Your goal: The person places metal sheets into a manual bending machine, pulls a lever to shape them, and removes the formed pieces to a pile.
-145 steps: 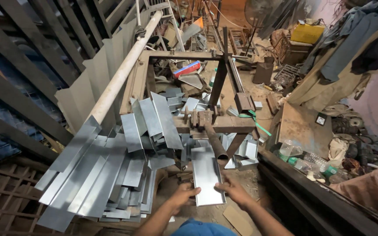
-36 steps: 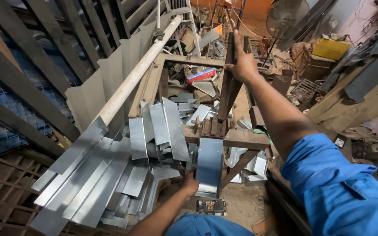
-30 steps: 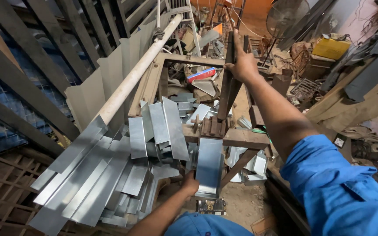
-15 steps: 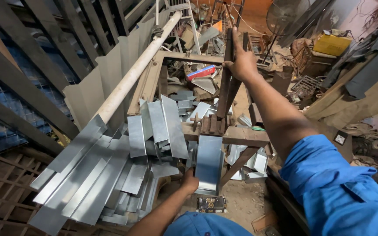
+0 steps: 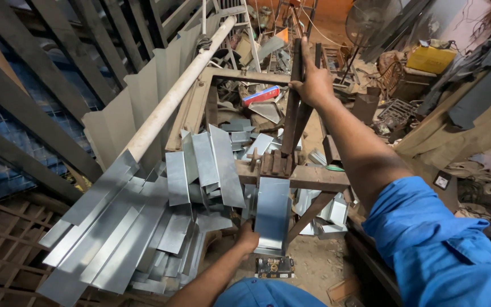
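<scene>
My left hand (image 5: 248, 239) grips the near left edge of a flat shiny metal sheet strip (image 5: 272, 213) that lies under the jaws of a rusty bending press (image 5: 272, 162) on a wooden beam. My right hand (image 5: 315, 85) is stretched forward in a blue sleeve and closed around the top of the dark upright lever (image 5: 293, 99) of the press.
A heap of cut and bent metal strips (image 5: 143, 222) lies to the left. A long pale pipe (image 5: 174, 99) slants away above it. Bent pieces (image 5: 333, 213) lie under the beam on the right. A small dark device (image 5: 272, 266) lies on the dirt floor. Clutter and a fan (image 5: 370, 20) stand beyond.
4.8 s ago both hands held the sheet's near end; my right hand then rose to the lever. Over the last second hands and sheet stay in place; only the view shifts slightly.
</scene>
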